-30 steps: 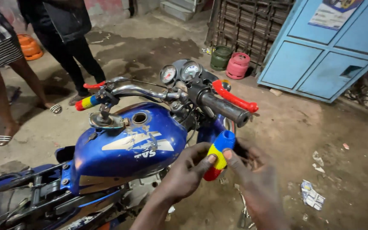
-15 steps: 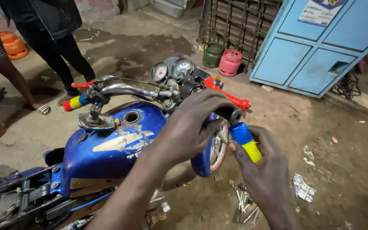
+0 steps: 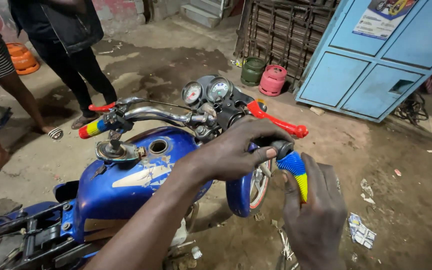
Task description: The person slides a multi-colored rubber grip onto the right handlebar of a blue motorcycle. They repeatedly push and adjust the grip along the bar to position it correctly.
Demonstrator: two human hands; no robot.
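The blue motorcycle (image 3: 126, 195) fills the frame, tank uppermost with its filler hole uncapped, twin gauges (image 3: 206, 91) above the chrome handlebar (image 3: 161, 115), and no stand is visible from here, so a hard shove sideways could, I judge, rock the whole machine toward the two bystanders' legs (image 3: 76, 75) near its far side. On the far bar end sits a matching multicoloured grip sleeve (image 3: 92, 128) under a red lever (image 3: 101, 107), fully seated. On the near end, the left hand (image 3: 236, 150) is wrapped tightly round the black bar end just under the other red lever (image 3: 278, 122), fingers fully curled, bracing it. The right hand (image 3: 316, 210) is closed round the rubber handlebar sleeve (image 3: 293, 167), blue at its mouth, yellow below, which sits just at the tip of the bar, touching the left thumb; how far it has gone on I cannot tell, the fingers hide the joint. The risks I see: pushed off-axis, the ribbed sleeve could buckle or split at the lip; the left thumb could get pinched between sleeve and bar; a slipping palm could drive knuckles into the lever above. Small parts and paper scraps (image 3: 361, 232) lie on the dirt floor (image 3: 406, 190) beneath, poor footing if balance goes.
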